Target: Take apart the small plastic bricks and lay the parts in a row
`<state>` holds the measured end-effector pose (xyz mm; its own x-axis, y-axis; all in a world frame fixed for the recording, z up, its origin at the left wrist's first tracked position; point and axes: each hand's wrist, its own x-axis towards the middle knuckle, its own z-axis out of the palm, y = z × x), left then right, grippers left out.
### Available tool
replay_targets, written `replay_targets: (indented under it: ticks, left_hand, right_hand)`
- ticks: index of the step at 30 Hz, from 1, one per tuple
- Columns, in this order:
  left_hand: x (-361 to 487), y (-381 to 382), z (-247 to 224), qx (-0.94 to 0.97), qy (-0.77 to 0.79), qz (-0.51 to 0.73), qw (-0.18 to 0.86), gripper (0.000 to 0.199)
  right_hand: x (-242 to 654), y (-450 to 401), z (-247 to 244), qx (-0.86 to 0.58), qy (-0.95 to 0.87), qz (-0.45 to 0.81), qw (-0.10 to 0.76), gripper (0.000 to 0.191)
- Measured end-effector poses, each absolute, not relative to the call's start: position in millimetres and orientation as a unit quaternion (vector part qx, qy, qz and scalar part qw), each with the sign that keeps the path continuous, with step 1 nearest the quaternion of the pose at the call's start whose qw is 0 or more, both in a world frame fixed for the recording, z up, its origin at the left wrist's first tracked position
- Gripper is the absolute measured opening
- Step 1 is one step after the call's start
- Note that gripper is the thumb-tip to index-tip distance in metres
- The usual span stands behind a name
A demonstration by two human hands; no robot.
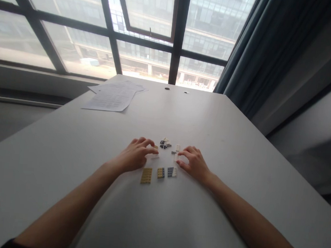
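My left hand [136, 153] rests low over the table, fingers apart, its fingertips at a small white piece [155, 156] and a yellow-green piece [156, 146]. Opposite it, my right hand [192, 161] curves with thumb and forefinger apart beside a white toy brick [176, 157], at its right edge; whether they touch it is too small to tell. Nearer to me lie a tan plate with rows of studs [146, 175], a tan and grey block [160, 172] and a grey and white block [172, 172]. A small grey piece [173, 152] sits between the hands.
Just beyond the hands is a loose pile of small black, grey and white pieces [164, 143], with a white studded brick [177, 148] to its right. Printed papers [110, 98] lie at the far left of the white table [212, 124]. Windows and a dark curtain [255, 51] stand behind.
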<state>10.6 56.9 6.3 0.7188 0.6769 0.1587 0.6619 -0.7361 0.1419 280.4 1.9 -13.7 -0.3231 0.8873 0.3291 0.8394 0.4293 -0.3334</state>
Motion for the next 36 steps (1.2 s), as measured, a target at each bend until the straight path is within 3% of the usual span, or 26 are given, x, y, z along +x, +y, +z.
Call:
replay_targets:
  ticks: [3,18,25,33,36]
  left_hand:
    - [13,57,7,0.934,0.342,0.091,0.038,0.056]
    - [29,61,10,0.922,0.379,0.063,0.036,0.024]
    - [53,-1,23,0.936,0.32,0.149,-0.016,0.023]
    - [65,-52,-8,0.937,0.313,0.146,-0.041,0.031]
    - [59,-53,-11,0.939,0.293,0.178,-0.031,0.023]
  right_hand:
    - [286,-3,-15,-0.531,-0.813,0.06,0.234,0.021]
    - [295,-21,-15,-0.505,-0.808,0.092,0.29,0.018]
    - [301,-57,-16,-0.459,-0.839,0.064,0.286,0.021]
    - [290,-72,-25,-0.44,-0.862,0.043,0.246,0.025]
    - [289,-74,-26,-0.434,-0.862,0.036,0.258,0.027]
